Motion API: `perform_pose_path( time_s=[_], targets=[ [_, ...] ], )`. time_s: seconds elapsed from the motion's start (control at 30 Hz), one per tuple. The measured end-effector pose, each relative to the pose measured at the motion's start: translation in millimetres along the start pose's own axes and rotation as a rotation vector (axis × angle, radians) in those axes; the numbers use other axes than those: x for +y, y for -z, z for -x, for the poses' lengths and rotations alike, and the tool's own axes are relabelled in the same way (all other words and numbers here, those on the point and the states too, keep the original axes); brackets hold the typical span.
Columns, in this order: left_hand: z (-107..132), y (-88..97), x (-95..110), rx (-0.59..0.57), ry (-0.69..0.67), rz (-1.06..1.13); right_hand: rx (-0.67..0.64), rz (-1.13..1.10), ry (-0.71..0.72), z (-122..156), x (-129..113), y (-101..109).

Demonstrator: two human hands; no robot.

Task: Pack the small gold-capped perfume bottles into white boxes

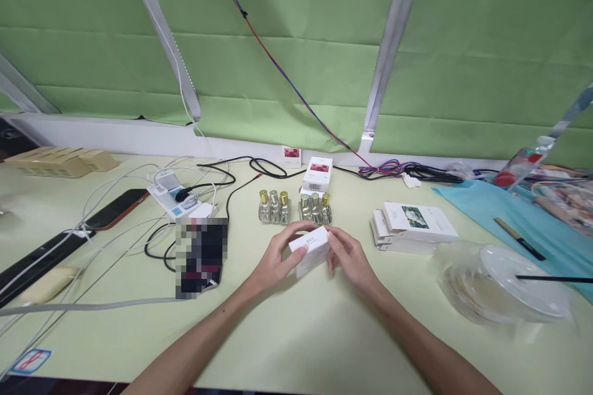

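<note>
A small white carton (311, 252) with fine print on its top is held above the table, tilted slightly. My left hand (282, 254) grips its left end, thumb on the front face and fingers behind. At the right end, my right hand (348, 254) closes on the carton with thumb and fingers. Just beyond the hands stand two groups of small glass bottles with gold and silver caps, the left bottles (274, 208) and the right bottles (315, 210). Behind these, a white box (317, 174) with a red flower picture lies on another white box.
Flattened white cartons (412, 225) with a flower picture lie to the right. Beyond them are a tape roll in plastic (504, 284), a cutter knife (519, 238) on blue cloth and a bottle (523, 162). Cables, a power strip (173, 194) and tan boxes (62, 162) occupy the left.
</note>
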State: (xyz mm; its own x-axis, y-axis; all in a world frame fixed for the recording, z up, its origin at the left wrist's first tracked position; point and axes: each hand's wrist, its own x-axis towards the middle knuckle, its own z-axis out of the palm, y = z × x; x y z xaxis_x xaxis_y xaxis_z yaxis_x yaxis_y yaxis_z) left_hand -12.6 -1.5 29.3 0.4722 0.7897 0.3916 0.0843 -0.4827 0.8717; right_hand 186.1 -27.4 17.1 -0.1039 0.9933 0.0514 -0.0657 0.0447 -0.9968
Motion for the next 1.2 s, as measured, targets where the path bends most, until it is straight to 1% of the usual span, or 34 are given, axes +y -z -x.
perform_pose_path(
  time_s=[0.1,0.37,0.5,0.7,0.9,1.03,1.13,1.2],
  targets=[
    [0,1.0,-2,-0.021,0.025,0.001,-0.014,0.023,0.031,0,0,1],
    [-2,4.5,1,-0.066,0.092,-0.031,0.007,0.045,0.018,2,1,4],
    [-3,8.7,2,-0.119,0.138,0.003,0.030,0.060,0.036,2,4,3],
    [-1,12.2,0,-0.195,0.188,0.010,-0.007,0.104,0.037,2,5,9],
    [-1,13.2,0,-0.275,0.179,-0.014,-0.125,0.155,0.048,1,-10,24],
    [-1,15.6,1,-0.305,0.190,-0.070,-0.194,0.241,0.035,0,-15,36],
    [-1,17.0,3,-0.353,0.223,-0.072,-0.280,0.292,0.006,-1,-17,43],
    [0,16.6,5,-0.370,0.214,-0.067,-0.346,0.309,-0.020,-1,-18,47]
  ],
)
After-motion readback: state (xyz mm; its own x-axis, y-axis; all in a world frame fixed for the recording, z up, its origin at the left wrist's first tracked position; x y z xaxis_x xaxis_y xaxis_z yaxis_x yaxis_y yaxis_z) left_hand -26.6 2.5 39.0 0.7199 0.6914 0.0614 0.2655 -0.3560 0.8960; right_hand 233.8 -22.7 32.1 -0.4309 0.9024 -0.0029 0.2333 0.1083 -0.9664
